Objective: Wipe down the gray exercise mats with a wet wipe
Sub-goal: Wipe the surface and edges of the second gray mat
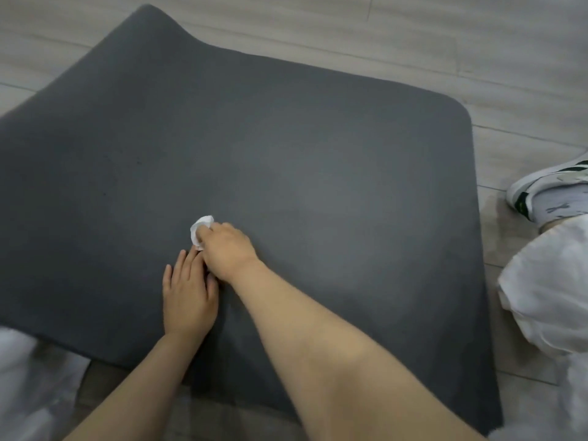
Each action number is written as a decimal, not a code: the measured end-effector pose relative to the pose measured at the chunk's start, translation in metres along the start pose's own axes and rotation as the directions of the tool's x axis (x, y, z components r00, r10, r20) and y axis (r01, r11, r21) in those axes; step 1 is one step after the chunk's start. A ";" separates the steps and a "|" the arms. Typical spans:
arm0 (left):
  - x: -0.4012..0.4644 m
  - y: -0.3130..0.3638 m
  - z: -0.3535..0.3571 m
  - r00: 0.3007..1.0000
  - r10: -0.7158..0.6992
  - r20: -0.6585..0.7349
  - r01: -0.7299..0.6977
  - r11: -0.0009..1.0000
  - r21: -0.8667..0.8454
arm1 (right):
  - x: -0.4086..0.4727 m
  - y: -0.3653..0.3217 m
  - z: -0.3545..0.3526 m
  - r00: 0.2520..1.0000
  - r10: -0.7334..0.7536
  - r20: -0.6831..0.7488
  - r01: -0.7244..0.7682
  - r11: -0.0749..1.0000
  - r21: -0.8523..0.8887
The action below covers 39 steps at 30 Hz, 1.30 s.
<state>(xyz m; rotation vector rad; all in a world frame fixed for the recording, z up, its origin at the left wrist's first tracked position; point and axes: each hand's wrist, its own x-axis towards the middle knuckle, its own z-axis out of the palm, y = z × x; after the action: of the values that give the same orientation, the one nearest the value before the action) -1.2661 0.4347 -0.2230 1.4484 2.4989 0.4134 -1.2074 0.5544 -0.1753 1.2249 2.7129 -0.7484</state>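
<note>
A large gray exercise mat point(286, 138) lies spread over the floor and fills most of the head view; its far left part is lifted in a hump. My right hand point(227, 249) grips a crumpled white wet wipe point(200, 229) and holds it down on the mat near the middle. My left hand point(187, 297) lies flat on the mat just beside and below the right hand, fingers straight, holding nothing.
Light wood-look floor point(413, 36) surrounds the mat. A white sneaker with dark stripes point(547, 189) and white trouser fabric point(547, 291) are at the right edge. More white fabric point(28, 386) shows at the lower left.
</note>
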 end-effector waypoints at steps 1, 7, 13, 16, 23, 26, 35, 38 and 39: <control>0.000 0.000 0.001 1.000 -0.005 0.006 0.005 1.000 -0.009 | 0.001 0.003 0.000 0.999 -0.034 -0.009 0.034 0.998 -0.044; -0.003 0.007 0.002 0.999 -0.027 -0.024 0.028 0.999 0.043 | -0.120 0.202 -0.037 0.755 0.493 -0.431 -0.548 0.837 -0.003; -0.004 0.008 0.003 0.998 -0.020 -0.054 0.022 0.999 0.033 | -0.223 0.270 -0.048 0.253 0.885 -0.391 -0.832 0.405 0.378; -0.003 0.008 0.003 0.999 -0.012 -0.049 0.014 1.000 0.028 | -0.126 0.190 -0.031 0.571 0.716 -0.402 -0.644 0.694 0.322; 0.003 -0.004 -0.004 0.999 -0.035 -0.009 0.033 0.984 -0.174 | -0.031 -0.009 0.012 0.997 0.001 -0.076 0.001 1.000 0.024; -0.001 -0.002 -0.002 1.000 -0.002 -0.024 0.000 0.995 -0.096 | -0.076 0.074 -0.005 0.943 0.231 -0.240 -0.228 0.973 0.041; -0.005 0.006 -0.001 0.998 0.000 -0.070 -0.004 0.998 -0.058 | -0.212 0.203 -0.020 0.414 0.822 -0.391 -0.703 0.561 0.436; -0.003 0.002 0.000 0.998 0.006 -0.064 -0.012 0.995 -0.096 | -0.108 0.096 0.008 0.763 0.508 -0.400 -0.436 0.861 0.262; -0.003 -0.001 -0.001 0.999 -0.001 -0.050 -0.005 0.992 -0.124 | -0.083 0.051 0.017 0.877 0.353 -0.325 -0.304 0.933 0.193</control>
<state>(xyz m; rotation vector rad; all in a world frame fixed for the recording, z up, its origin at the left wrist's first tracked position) -1.2662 0.4319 -0.2218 1.4093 2.4615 0.6014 -1.1164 0.5182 -0.1889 1.9688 2.6240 -0.7366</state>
